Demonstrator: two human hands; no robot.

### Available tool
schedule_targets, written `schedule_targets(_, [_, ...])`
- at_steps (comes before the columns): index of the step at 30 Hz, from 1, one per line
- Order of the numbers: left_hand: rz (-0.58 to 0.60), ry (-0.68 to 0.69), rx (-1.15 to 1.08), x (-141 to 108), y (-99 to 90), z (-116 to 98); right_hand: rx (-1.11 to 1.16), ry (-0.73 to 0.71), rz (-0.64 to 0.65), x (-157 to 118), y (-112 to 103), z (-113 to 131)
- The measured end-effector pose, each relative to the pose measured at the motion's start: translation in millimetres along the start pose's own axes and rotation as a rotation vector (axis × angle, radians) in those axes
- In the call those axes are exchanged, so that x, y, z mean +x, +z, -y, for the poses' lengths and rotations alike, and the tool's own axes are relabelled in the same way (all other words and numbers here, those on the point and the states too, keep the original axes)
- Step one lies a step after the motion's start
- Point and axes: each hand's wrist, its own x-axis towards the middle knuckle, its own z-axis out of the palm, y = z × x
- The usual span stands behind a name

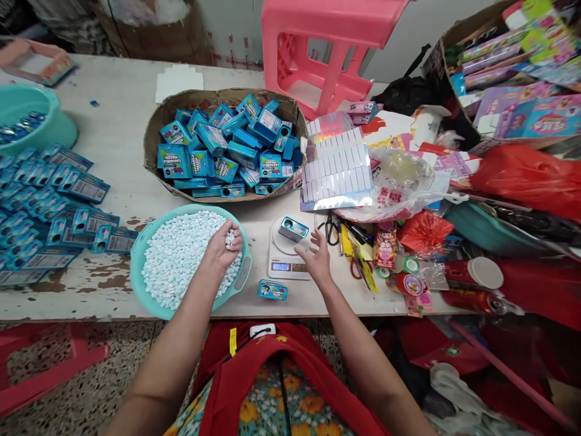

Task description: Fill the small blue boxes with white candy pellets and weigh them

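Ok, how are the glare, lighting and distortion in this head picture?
Head view: bright glare on the shiny silver holographic sheet; head view: the bare left hand and right hand are lit without harsh shadows; head view: wide-angle stretching towards the edges, as in the small blue rectangular boxes at far left.

A white table (pixel 120 130), its paint flaking, is standing before a pale wall (pixel 232 30), with a pink stool (pixel 336 21) resting at its rear and speckled floor (pixel 124 351) showing below.

I'd tag this as a small packing workshop. My feed shows a digital scale (pixel 282 245), teal tub (pixel 137 257) of white pellets (pixel 177 260), boxed blue packs (pixel 245 154), worn worktable (pixel 122 121).
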Motion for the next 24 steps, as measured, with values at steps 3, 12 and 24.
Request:
schedule_targets(3, [-0.044,0.009,0.005,-0.6,3.0,2.7,-0.071,-0.1,0.014,24.9,23.4,28.6])
schedule_targets(12, [-0.189,0.155,-0.065,-18.9,-2.5,0.3,-0.414,-0.84,0.277,-4.7,55.3,152.8])
schedule_targets(24, [-0.305,0.255,-0.093,-23.5,-23.6,-22.1,-0.483,-0.79,0.36,-15.6,107.2,150.4])
